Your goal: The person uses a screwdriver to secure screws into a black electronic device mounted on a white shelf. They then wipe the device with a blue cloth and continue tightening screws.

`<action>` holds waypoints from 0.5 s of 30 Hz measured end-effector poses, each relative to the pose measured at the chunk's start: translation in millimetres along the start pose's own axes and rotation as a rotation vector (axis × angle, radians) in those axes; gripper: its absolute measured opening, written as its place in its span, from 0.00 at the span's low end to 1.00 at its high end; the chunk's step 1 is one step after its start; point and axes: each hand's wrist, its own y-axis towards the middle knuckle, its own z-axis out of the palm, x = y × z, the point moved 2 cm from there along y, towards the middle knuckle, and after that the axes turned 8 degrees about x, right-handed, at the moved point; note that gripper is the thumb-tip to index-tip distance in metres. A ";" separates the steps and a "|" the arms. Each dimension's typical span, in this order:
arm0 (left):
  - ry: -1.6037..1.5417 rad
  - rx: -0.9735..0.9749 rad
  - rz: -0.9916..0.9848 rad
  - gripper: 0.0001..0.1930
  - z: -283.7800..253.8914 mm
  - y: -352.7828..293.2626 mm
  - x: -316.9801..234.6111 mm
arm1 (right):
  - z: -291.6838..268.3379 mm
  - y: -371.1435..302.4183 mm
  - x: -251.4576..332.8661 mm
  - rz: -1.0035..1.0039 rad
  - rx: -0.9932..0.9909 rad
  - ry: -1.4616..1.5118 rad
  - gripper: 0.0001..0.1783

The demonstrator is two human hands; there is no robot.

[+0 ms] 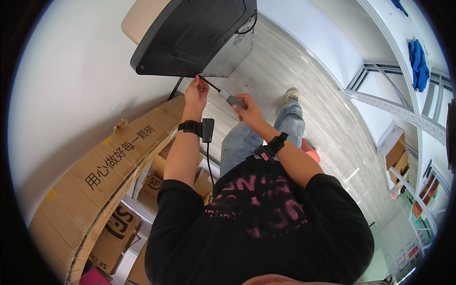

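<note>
My right hand (246,109) is wrapped round the grey handle of a screwdriver (233,100). Its long dark shaft slants up and left to the lower edge of a large black panel (190,35). There the fingers of my left hand (196,92) are pinched together close to the shaft's tip, touching the panel's edge. What sits between those fingers is too small to make out. Behind the panel shows a beige rounded part (142,19), and beside it a silver-grey box-like body (232,54) with a black cable.
A long cardboard carton (114,142) leans at my left, with smaller cardboard boxes (116,230) below it. A white wall rises on the left. White metal shelving (394,104) lines the right, with a blue cloth (418,66) hanging on it. A reddish round object (311,153) is by my leg.
</note>
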 end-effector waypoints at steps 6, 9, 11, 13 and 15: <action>0.029 -0.002 -0.011 0.07 -10.0 5.2 -0.8 | 2.8 2.4 5.4 -0.018 -0.001 -0.053 0.17; 0.211 -0.083 0.002 0.07 -10.9 -0.1 -7.2 | 4.1 7.1 3.6 -0.055 -0.046 -0.128 0.18; 0.480 -0.125 0.155 0.07 -14.0 -2.2 -15.3 | 5.0 11.4 -4.7 -0.089 -0.085 -0.207 0.19; 0.839 -0.126 0.446 0.09 -27.8 0.9 -22.0 | 3.9 13.7 -16.3 -0.159 -0.103 -0.300 0.21; 1.060 -0.052 0.675 0.11 10.2 -11.7 -35.6 | 0.5 15.4 -19.4 -0.169 -0.152 -0.242 0.23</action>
